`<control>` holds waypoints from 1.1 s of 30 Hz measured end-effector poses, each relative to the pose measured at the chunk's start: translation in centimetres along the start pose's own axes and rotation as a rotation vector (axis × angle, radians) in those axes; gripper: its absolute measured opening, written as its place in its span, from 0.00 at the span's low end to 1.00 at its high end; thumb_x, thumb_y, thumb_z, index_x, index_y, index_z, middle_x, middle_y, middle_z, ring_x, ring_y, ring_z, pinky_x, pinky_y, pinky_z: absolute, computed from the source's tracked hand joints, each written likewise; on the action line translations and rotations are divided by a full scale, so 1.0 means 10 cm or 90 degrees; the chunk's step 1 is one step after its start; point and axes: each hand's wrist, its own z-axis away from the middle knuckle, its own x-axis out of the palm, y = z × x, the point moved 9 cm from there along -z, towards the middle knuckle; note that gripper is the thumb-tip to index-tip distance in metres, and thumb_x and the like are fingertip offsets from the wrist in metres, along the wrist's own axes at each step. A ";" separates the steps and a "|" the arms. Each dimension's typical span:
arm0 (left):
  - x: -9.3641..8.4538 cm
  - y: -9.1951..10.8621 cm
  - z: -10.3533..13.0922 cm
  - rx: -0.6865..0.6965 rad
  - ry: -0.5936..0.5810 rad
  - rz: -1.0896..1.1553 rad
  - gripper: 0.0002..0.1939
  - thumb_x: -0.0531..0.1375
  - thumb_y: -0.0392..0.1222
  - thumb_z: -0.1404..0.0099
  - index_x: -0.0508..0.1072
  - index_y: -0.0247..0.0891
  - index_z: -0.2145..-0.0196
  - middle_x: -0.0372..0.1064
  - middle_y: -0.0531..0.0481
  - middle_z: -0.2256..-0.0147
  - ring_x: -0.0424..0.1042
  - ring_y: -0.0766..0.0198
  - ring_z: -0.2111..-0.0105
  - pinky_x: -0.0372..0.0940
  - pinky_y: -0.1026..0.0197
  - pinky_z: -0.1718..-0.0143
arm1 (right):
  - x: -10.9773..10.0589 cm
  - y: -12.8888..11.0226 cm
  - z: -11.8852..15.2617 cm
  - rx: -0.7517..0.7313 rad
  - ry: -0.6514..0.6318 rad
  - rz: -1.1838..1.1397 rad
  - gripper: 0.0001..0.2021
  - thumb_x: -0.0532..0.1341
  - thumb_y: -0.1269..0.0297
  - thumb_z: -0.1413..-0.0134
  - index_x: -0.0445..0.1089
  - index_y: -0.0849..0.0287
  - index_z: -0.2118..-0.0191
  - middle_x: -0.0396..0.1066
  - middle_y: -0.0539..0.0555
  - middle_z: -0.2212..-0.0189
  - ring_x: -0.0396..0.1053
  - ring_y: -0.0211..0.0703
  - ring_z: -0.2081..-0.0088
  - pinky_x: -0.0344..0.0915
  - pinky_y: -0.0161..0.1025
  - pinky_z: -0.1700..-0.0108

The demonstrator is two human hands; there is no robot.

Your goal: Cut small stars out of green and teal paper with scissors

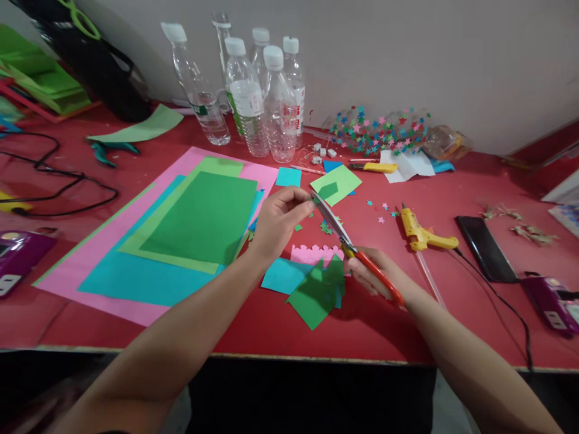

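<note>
My right hand [368, 271] is closed round the orange handles of a pair of scissors [341, 235], whose blades point up and left. At the blade tips, my left hand [286, 214] pinches a small piece of green paper [315, 202], mostly covered by the fingers. Below the scissors lie cut sheets of dark green paper [312, 298], blue paper [284, 276] and a pink strip with a notched edge [312, 253]. Tiny green paper stars [325, 227] are scattered under the blades. A light green card [344, 181] with a dark green scrap rests just beyond.
Stacked coloured sheets [199, 211] lie at left. Several plastic bottles [246, 102] stand against the wall. A yellow glue gun [420, 232] with its cord, a black phone [484, 247] and a yellow cutter [377, 167] are at right. Star-shaped cutouts [380, 129] fill the back.
</note>
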 end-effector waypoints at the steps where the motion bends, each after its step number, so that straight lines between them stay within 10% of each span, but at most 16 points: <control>1: 0.00 0.00 0.01 -0.002 0.002 0.007 0.02 0.62 0.35 0.45 0.72 0.38 0.75 0.66 0.56 0.75 0.63 0.71 0.74 0.60 0.66 0.70 | 0.01 0.00 0.00 -0.001 -0.003 -0.003 0.26 0.52 0.36 0.45 0.57 0.58 0.72 0.53 0.42 0.85 0.50 0.30 0.85 0.47 0.32 0.82; 33: 0.07 -0.03 0.04 0.008 0.001 0.053 0.05 0.62 0.35 0.43 0.69 0.38 0.75 0.63 0.55 0.75 0.62 0.71 0.73 0.59 0.65 0.69 | 0.04 0.04 -0.02 0.028 0.046 0.004 0.21 0.54 0.43 0.46 0.54 0.55 0.75 0.51 0.40 0.90 0.49 0.30 0.88 0.44 0.33 0.83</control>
